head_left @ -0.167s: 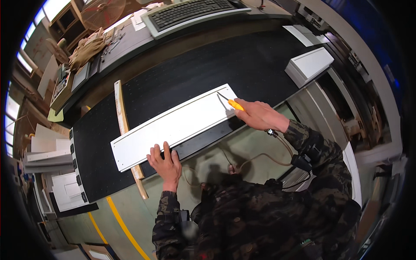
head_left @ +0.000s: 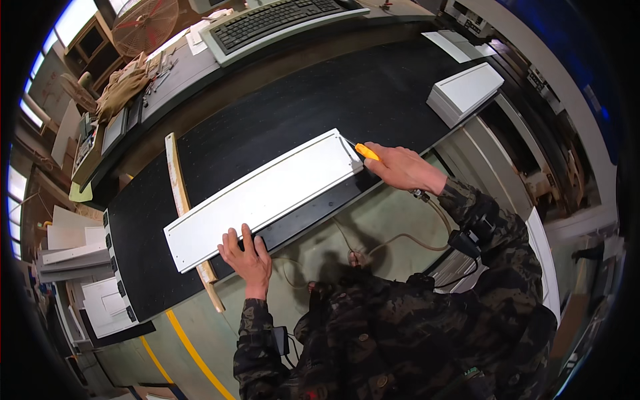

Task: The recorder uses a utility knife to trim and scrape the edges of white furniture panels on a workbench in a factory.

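The right hand is closed around a yellow-handled tool, its fingers hiding the rear of the handle; the thin tip reaches to the right end of the white panel, too fine to tell whether it touches. The left hand is loosely open, fingers on the panel's near edge, grasping nothing visible, its palm out of sight. The panel covers the middle of a wooden strip whose near end juts past the edge of the black tabletop. The panel lies slantwise on the tabletop, a narrow dark band along its near side and a broad dark stretch beyond its far edge, up to the keyboard. A white block sits well apart, near the tabletop's right edge
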{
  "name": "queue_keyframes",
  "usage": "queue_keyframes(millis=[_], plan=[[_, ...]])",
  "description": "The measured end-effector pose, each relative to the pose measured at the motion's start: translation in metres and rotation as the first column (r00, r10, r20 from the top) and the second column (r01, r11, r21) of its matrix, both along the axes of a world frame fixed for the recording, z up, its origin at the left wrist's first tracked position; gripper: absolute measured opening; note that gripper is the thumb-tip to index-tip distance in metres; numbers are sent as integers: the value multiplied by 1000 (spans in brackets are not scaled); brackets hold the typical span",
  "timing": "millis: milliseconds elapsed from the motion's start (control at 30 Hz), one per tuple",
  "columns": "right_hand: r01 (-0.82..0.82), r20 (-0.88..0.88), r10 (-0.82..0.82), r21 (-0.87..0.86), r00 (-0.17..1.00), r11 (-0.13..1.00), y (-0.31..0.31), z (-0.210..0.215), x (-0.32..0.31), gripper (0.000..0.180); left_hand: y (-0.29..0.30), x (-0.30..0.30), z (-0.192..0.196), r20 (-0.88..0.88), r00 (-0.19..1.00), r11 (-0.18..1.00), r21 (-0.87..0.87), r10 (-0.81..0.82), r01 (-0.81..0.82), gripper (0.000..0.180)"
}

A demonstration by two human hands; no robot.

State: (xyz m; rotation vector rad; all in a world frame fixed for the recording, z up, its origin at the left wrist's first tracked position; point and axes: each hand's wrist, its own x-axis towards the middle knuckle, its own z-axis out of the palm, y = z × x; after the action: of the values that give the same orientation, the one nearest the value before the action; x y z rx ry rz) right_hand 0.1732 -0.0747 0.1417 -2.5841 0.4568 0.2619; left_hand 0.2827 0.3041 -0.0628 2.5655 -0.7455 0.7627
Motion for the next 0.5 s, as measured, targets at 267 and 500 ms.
queue_keyframes(millis=[267,500], plan=[[-118,149,106,76,983,990,-19,-19,-58,61,1,4,-3,22,1000,1000,23,18,-19,45],[-73,-169,103,177,980,981,-13,10,-95,58,-3,2,-2,32,999,1000,16,14,-15,45]])
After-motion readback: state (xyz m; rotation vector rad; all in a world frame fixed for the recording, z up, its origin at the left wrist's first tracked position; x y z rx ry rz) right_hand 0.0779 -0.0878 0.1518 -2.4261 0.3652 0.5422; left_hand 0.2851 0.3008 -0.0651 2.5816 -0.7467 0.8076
